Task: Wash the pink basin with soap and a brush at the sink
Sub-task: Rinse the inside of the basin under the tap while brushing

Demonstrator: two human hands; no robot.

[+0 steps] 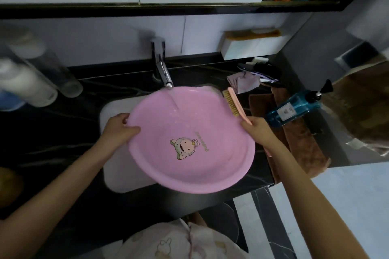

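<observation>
over white sink [109, 111], faucet [163, 73] water pours into pink basin [189, 143]; left hand [120, 126] grips its rim, right hand [255, 128] grips brush [233, 102] too.

Both bare forearms reaching forward and converging, left hand [119, 127] curled closed with thumb lying on top and fingers tucked beneath, right hand [259, 130] clenched in a fist, wrist straight, knuckles turned up and outward.
</observation>
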